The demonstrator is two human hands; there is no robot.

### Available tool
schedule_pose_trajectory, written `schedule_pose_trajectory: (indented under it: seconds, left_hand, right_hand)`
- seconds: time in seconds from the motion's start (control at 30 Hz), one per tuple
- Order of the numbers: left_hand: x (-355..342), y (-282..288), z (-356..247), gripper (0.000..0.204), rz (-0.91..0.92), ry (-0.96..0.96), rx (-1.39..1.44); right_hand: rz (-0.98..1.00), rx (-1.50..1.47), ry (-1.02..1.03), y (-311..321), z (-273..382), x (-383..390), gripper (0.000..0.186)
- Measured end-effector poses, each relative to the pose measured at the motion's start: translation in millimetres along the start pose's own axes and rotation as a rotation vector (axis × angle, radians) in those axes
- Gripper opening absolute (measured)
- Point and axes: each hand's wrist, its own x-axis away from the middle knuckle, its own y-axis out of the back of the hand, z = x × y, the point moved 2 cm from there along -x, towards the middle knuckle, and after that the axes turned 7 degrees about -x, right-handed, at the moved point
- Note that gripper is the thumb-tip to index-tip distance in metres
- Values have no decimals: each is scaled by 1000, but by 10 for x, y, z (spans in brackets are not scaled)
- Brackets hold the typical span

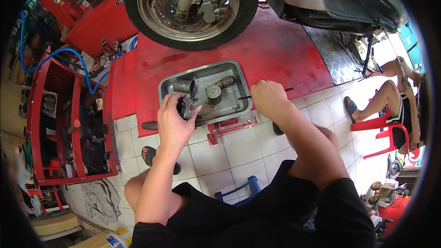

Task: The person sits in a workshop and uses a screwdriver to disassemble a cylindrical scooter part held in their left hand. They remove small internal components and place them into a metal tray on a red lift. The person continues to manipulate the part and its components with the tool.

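My left hand [176, 118] grips a dark, round metal part [186, 107] with a notched rim, holding it over the left side of a metal tray [200, 69]. My right hand [270, 98], beyond the tray's right edge, is closed around a thin dark rod-like tool [245, 97]. The tool's tip reaches over the tray, and its other end sticks out to the right. Inside the tray lie a hollow metal cylinder [183, 85], a round-topped metal housing [214, 93], a ribbed cylindrical part [226, 81] and small loose pieces [236, 107] that look like screws.
The tray sits on the red platform [275, 59], before a motorbike's front wheel [189, 41]. A red tool cart [78, 124] and blue hose [82, 59] are at left. Below are a blue stool [252, 186] and tiled floor. Someone sits on a red chair [390, 135] at right.
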Motion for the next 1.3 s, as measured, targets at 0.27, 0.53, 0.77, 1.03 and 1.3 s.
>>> schedule_pose_trajectory:
  seconds: [0.27,0.53,0.77,1.03,1.3]
  left_hand:
    - [-14,-9,-38,40,18,15,-22]
    - [5,-12,-6,40,19,13,-18]
    - [6,32,24,40,2,10,-6]
    - [2,7,17,40,7,8,-13]
    - [4,37,5,40,10,26,-12]
  right_hand:
    - [-93,18,-25,17,45,-51,12]
    - [-92,156,-25,-154,166,-121,13]
    - [0,199,-11,-79,235,11,12]
    - [-117,155,-44,-161,204,-110,13]
    - [-30,160,-37,-96,197,-44,14]
